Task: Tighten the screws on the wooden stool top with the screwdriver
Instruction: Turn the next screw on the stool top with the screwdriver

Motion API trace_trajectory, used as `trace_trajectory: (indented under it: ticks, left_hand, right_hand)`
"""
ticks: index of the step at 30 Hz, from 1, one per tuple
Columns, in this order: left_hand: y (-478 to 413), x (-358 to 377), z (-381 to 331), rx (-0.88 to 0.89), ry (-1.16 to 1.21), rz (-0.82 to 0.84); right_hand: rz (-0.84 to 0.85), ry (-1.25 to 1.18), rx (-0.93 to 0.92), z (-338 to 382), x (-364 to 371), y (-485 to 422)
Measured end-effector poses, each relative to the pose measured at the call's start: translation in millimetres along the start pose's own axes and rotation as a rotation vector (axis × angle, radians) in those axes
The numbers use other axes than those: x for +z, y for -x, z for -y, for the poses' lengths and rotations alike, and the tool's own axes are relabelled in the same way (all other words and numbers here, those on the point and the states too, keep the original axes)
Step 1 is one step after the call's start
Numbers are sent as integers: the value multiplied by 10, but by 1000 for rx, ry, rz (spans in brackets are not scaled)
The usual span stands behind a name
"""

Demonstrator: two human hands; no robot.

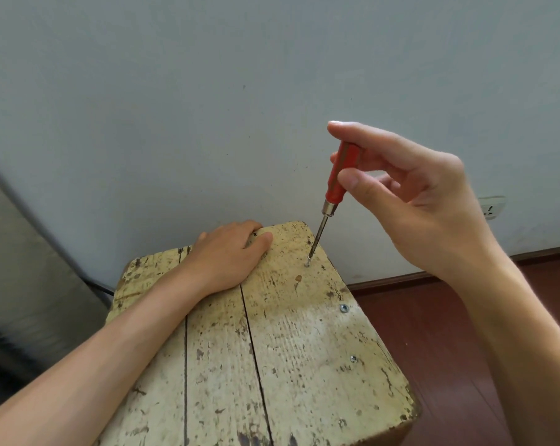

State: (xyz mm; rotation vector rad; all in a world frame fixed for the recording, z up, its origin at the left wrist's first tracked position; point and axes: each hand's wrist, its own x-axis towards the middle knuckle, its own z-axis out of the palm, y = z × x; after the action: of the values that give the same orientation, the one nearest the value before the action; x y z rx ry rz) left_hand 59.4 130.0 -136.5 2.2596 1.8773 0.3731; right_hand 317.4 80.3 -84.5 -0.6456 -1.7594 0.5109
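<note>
The wooden stool top [291,349] is worn, pale yellow, made of planks with dark gaps. A red-handled screwdriver [338,178] stands nearly upright, its tip set in a screw [307,263] near the far right corner. My right hand [410,194] pinches the handle between thumb and fingers. My left hand [230,252] lies on the far edge of the stool, fingers curled over that edge and thumb flat on the wood. Two more screws [344,308] [353,359] sit along the right edge.
A pale grey wall [207,107] rises right behind the stool. A dark wooden skirting board [401,280] and reddish-brown floor [449,349] lie to the right. A wall socket [492,209] sits low at the right. A grey padded surface [24,268] leans at the left.
</note>
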Motion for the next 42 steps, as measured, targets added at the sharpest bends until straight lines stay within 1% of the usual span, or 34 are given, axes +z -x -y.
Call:
trace_trajectory:
  ticks: [3, 7, 10, 14, 20, 22, 27, 30, 33, 39, 42]
  left_hand:
    - [-5, 7, 7, 0, 2, -4]
    - [-7, 7, 12, 6, 4, -9]
    - [-3, 3, 12, 2, 3, -9]
    - [0, -3, 3, 0, 2, -6]
    - [-7, -4, -8, -5, -6, -7]
    - [-7, -3, -5, -3, -2, -5]
    - [-10, 5, -1, -6, -7, -1]
    - [-11, 1, -1, -1, -4, -2]
    - [-7, -5, 5, 1, 4, -1]
    - [-6, 1, 10, 3, 7, 1]
    - [-7, 1, 12, 5, 7, -3]
  right_hand:
    - [87, -68, 7, 17, -78, -8]
    - [76, -106, 24, 48, -86, -22]
    - [30, -89, 32, 60, -65, -19]
    - [-76, -42, 18, 70, 10, -21]
    - [-150, 32, 15, 43, 103, -2]
    - [-123, 48, 10, 23, 70, 4]
    - [58, -29, -5, 28, -80, -7]
    - [84, -73, 7, 42, -80, -7]
    - [52, -66, 7, 45, -71, 1]
    - [-93, 4, 4, 61, 35, 5]
    - [-111, 21, -7, 66, 82, 0]
